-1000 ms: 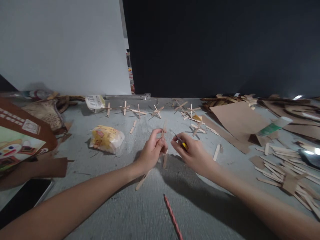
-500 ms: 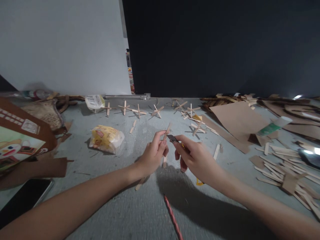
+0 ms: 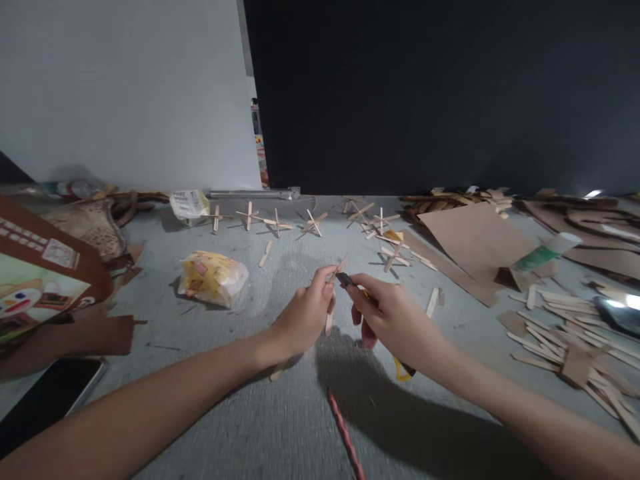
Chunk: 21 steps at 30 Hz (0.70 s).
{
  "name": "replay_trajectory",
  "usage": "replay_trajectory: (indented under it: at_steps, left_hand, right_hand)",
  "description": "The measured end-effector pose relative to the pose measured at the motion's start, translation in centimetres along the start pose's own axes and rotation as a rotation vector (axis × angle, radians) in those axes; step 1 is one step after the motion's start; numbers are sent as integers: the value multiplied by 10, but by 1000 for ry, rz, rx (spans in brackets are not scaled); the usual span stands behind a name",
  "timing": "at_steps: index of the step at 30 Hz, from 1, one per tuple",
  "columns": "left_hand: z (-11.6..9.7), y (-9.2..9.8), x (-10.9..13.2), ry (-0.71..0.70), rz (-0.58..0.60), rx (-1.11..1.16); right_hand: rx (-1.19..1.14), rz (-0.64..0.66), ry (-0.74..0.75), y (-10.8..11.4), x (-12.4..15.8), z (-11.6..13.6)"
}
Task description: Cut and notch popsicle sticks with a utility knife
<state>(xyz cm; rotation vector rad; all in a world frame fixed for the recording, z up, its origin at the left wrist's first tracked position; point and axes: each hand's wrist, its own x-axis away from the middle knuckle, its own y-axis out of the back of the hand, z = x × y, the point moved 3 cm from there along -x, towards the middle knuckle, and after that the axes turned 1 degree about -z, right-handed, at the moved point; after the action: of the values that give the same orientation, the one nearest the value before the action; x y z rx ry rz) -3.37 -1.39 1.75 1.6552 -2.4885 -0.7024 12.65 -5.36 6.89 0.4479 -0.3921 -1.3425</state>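
My left hand [image 3: 305, 313] pinches a thin wooden craft stick [image 3: 339, 269] and holds it tilted above the grey floor [image 3: 280, 427]. My right hand [image 3: 393, 315] grips a yellow utility knife [image 3: 400, 367], whose dark blade tip [image 3: 346, 279] touches the stick near my left fingertips. The knife's yellow back end sticks out below my right wrist. Another loose stick [image 3: 329, 323] lies on the floor just under both hands.
Several glued stick crosses [image 3: 277, 222] stand along the back wall. A yellow plastic packet [image 3: 213, 277] lies left of my hands, brown cardboard sheets [image 3: 475, 240], a glue bottle [image 3: 545, 252] and a pile of sticks [image 3: 565, 333] to the right, and a red pencil [image 3: 345, 433] in front.
My right hand has moved left and turned the knife, bringing the blade onto the stick. My left hand has tilted the stick further to the right.
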Motion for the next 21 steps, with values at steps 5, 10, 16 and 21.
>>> replay_trajectory:
  at_steps: [5, 10, 16, 21]
  left_hand:
    - [-2, 0, 0, 15, 2, -11]
    - [2, -2, -1, 16, -14, 42]
    - [8, -5, -5, 10, -6, 203]
    - [6, -6, -5, 69, -19, 252]
  right_hand:
    - [-49, 16, -12, -4, -1, -4]
    - [-168, 25, -43, -9, -4, -5]
    - [-323, 16, -48, -17, -5, -4]
    - [-480, 19, -50, -27, -5, -7]
